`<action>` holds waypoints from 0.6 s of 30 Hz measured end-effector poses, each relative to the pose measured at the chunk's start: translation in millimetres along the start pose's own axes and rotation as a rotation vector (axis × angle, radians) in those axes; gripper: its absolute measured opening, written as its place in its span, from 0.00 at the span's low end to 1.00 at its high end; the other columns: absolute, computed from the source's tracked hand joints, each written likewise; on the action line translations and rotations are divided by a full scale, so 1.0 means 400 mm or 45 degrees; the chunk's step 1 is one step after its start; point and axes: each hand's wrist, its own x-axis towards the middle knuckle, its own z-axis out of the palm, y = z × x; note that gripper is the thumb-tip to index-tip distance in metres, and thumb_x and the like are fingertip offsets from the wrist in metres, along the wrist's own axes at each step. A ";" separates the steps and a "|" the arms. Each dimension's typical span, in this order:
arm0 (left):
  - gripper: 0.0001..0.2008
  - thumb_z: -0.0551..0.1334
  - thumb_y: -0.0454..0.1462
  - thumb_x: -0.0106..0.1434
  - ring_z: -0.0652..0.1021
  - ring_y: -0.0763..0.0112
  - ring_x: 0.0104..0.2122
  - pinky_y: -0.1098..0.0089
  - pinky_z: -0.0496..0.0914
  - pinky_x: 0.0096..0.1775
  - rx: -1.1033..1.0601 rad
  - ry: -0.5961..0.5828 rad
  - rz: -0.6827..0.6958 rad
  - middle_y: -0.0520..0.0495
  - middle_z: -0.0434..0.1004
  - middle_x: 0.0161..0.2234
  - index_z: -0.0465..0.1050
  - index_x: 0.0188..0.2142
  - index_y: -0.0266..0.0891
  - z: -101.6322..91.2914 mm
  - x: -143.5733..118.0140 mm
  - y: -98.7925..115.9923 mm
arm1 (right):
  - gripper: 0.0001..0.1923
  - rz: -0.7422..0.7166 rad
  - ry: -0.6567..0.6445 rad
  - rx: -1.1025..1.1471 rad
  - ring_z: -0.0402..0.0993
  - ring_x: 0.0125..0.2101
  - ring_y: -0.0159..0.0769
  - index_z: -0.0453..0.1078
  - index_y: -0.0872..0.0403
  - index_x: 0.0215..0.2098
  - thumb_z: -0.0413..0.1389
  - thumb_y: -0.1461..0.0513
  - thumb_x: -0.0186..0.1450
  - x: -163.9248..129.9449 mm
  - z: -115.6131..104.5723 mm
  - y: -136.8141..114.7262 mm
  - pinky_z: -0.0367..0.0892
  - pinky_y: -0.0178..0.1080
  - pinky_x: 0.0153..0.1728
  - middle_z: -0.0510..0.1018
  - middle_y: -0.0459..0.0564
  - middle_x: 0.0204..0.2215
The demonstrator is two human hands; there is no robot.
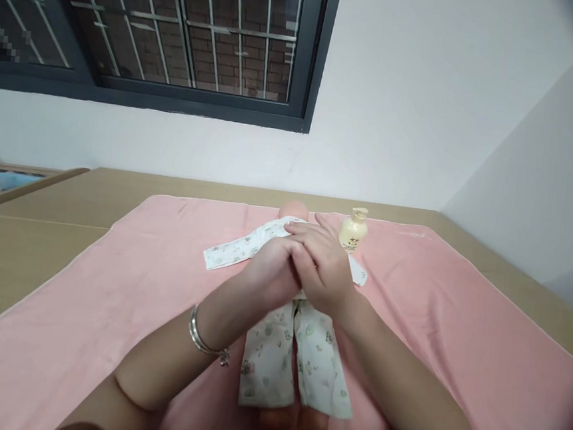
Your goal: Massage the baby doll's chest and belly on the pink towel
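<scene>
My right hand presses against my left hand above the clothed doll. Overlapped so, I can't tell whether my fingers are clenched.

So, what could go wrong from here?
Perhaps three things. The bottle stands close behind the right hand, so a careless swing might tip it. The bracelet on the left wrist could snag the doll's trousers. And the pink cloth, creased near the right forearm, might bunch up under a dragging arm.
</scene>
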 end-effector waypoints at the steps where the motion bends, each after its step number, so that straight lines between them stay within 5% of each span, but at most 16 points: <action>1: 0.12 0.54 0.23 0.46 0.73 0.58 0.54 0.58 0.67 0.59 0.006 -0.061 -0.113 0.45 0.75 0.33 0.69 0.26 0.39 -0.009 -0.002 0.023 | 0.15 -0.012 -0.023 -0.048 0.71 0.52 0.42 0.72 0.55 0.43 0.45 0.59 0.71 -0.002 0.002 -0.014 0.48 0.58 0.65 0.78 0.55 0.47; 5: 0.17 0.54 0.23 0.45 0.74 0.58 0.54 0.57 0.66 0.60 -0.091 -0.124 -0.285 0.45 0.78 0.37 0.71 0.33 0.39 -0.028 0.000 0.089 | 0.19 -0.014 -0.101 -0.124 0.64 0.59 0.45 0.65 0.57 0.56 0.46 0.59 0.70 -0.012 0.004 -0.068 0.47 0.57 0.65 0.72 0.56 0.55; 10: 0.20 0.55 0.30 0.55 0.71 0.60 0.59 0.60 0.61 0.63 -0.242 0.061 -0.026 0.44 0.78 0.48 0.70 0.48 0.42 -0.048 0.008 0.119 | 0.28 -0.103 -0.219 -0.028 0.48 0.67 0.46 0.47 0.57 0.68 0.44 0.58 0.72 -0.039 0.010 -0.107 0.48 0.56 0.65 0.56 0.58 0.66; 15: 0.25 0.51 0.43 0.64 0.66 0.57 0.62 0.58 0.54 0.66 -0.255 -0.011 -0.092 0.35 0.70 0.58 0.64 0.56 0.33 -0.024 0.012 0.064 | 0.35 -0.238 -0.292 0.027 0.37 0.69 0.52 0.35 0.57 0.71 0.44 0.57 0.71 -0.055 0.036 -0.104 0.47 0.61 0.65 0.39 0.58 0.70; 18: 0.30 0.45 0.52 0.66 0.59 0.55 0.66 0.53 0.46 0.67 -0.270 -0.149 -0.188 0.40 0.68 0.60 0.64 0.58 0.37 0.010 0.002 0.018 | 0.33 -0.235 -0.217 0.023 0.39 0.68 0.53 0.38 0.55 0.71 0.41 0.55 0.72 -0.046 0.029 -0.067 0.42 0.64 0.65 0.41 0.56 0.70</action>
